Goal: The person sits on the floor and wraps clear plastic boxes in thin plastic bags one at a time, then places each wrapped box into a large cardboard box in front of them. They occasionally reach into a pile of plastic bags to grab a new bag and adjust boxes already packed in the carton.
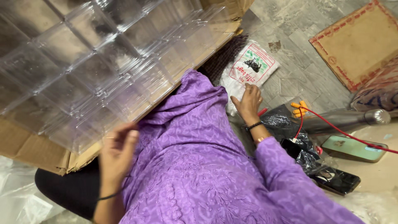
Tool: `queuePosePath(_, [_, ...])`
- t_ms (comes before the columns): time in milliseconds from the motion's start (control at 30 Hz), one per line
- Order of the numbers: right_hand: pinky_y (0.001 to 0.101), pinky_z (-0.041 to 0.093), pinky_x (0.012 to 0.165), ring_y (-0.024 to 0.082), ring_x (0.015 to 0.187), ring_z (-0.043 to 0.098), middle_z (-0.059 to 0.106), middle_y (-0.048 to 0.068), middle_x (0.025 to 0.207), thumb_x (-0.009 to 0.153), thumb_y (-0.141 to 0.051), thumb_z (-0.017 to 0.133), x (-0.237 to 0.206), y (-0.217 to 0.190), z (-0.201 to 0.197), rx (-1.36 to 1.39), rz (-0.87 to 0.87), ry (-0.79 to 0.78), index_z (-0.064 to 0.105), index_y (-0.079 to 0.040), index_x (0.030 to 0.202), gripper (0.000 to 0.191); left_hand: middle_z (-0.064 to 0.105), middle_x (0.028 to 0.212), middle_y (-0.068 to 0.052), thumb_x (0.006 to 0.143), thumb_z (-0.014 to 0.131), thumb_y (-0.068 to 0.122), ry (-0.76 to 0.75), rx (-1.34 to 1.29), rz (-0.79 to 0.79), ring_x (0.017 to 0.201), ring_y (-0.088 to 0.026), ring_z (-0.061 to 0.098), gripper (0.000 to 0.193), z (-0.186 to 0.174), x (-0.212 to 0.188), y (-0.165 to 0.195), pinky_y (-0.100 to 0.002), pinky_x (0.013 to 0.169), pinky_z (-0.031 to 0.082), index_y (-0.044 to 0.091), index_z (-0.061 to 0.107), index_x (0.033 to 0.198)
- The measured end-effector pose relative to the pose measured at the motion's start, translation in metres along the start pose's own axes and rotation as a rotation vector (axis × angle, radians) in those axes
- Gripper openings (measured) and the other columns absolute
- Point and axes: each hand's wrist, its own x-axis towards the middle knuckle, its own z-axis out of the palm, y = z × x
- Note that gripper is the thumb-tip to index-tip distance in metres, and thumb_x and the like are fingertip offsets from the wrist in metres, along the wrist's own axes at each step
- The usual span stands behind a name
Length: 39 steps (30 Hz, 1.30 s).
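My left hand is blurred at the lower left, fingers bent, right at the near edge of a stack of clear plastic boxes that fills an open cardboard carton. I cannot tell whether it grips a box. My right hand, with a dark bead bracelet at the wrist, lies palm down with fingers spread on a white plastic packet printed in red and green on the floor. My purple patterned garment covers my lap and both arms between the hands.
Right of my right hand lie a crumpled black plastic bag, orange plugs on a red cable, a steel bottle, a pale green phone and a black phone. A flat cardboard sheet lies at the top right.
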Motion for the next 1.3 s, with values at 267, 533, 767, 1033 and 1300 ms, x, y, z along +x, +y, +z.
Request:
queuePosePath(267, [0.0579, 0.039, 0.095, 0.039, 0.116, 0.057, 0.06, 0.018, 0.117, 0.081, -0.022, 0.083, 0.016, 0.035, -0.002, -0.066, -0.001, -0.042, 0.067, -0.004, 0.119, 0.045, 0.074, 0.101, -0.003, 0.094, 0.071, 0.021, -0.295, 0.228, -0.214, 0.093, -0.01, 0.068, 0.032, 0.048, 0.003, -0.026, -0.026, 0.086, 0.054, 0.002, 0.069, 0.12])
queuePosePath(533, [0.0582, 0.043, 0.092, 0.038, 0.114, 0.054, 0.056, 0.019, 0.12, 0.058, -0.052, 0.091, -0.011, -0.007, -0.025, -0.167, -0.364, -0.531, 0.061, -0.008, 0.125, 0.086, 0.076, 0.105, -0.008, 0.095, 0.072, 0.022, -0.482, 0.182, 0.046, 0.095, -0.013, 0.073, 0.027, 0.12, 0.079, -0.06, -0.028, 0.086, 0.059, 0.001, 0.071, 0.112])
queuePosePath(767, [0.0545, 0.046, 0.09, 0.041, 0.113, 0.054, 0.055, 0.022, 0.118, 0.066, -0.057, 0.087, -0.03, 0.022, 0.001, -0.239, -0.286, -0.583, 0.056, -0.007, 0.136, 0.091, 0.074, 0.108, -0.019, 0.09, 0.07, 0.019, -0.665, 0.318, 0.245, 0.102, -0.03, 0.072, 0.029, 0.309, 0.136, -0.143, -0.039, 0.093, 0.057, 0.0, 0.073, 0.112])
queuePosePath(1033, [0.0542, 0.045, 0.092, 0.037, 0.119, 0.052, 0.052, 0.02, 0.129, 0.064, -0.057, 0.087, -0.022, 0.031, -0.009, -0.333, -0.047, -0.748, 0.053, -0.005, 0.136, 0.095, 0.066, 0.122, -0.022, 0.081, 0.081, 0.046, -0.818, 1.208, 0.051, 0.114, -0.033, 0.064, 0.06, 0.384, 0.146, -0.201, -0.04, 0.095, 0.052, -0.001, 0.069, 0.117])
queuePosePath(1300, [0.0486, 0.054, 0.093, 0.035, 0.111, 0.065, 0.064, 0.015, 0.121, 0.091, -0.041, 0.081, -0.006, 0.024, -0.023, -0.031, -0.13, -0.419, 0.066, -0.006, 0.113, 0.044, 0.072, 0.12, -0.021, 0.083, 0.076, 0.026, -0.886, 1.114, -0.138, 0.114, -0.031, 0.07, 0.035, 0.384, 0.167, -0.229, -0.04, 0.095, 0.056, 0.007, 0.078, 0.112])
